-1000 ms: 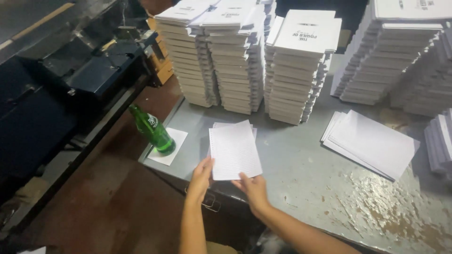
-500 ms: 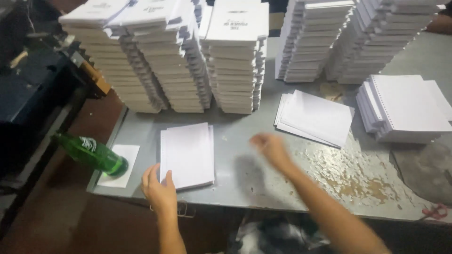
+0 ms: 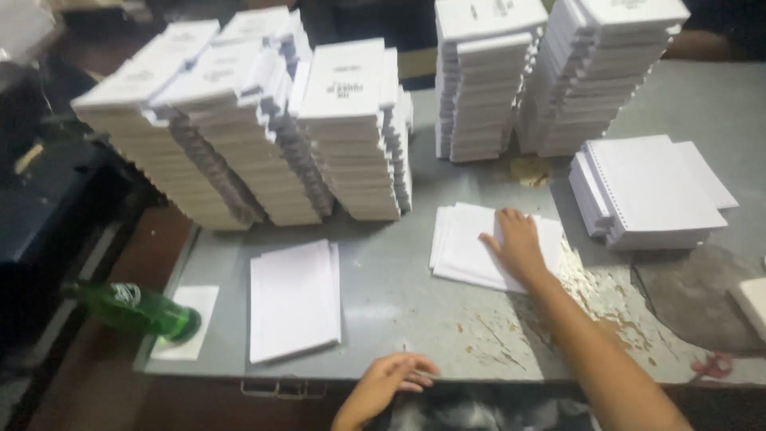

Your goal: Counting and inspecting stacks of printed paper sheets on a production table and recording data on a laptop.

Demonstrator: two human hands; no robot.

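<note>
Your right hand (image 3: 519, 243) lies flat and open on the loose white sheets (image 3: 471, 255), their long axis running left-right. Your left hand (image 3: 387, 381), loosely curled and empty, rests at the tabletop (image 3: 399, 311) edge.

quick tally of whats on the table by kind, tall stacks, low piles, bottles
tall stacks of booklets: 5
low piles of white sheets: 3
green bottle: 1
total: 9
right hand rests on the middle pile; left hand at the table edge.

Grey metal table (image 3: 399, 311) bears paper stacks (image 3: 351, 128), loose sheets (image 3: 294, 299), green bottle (image 3: 140, 310).
</note>
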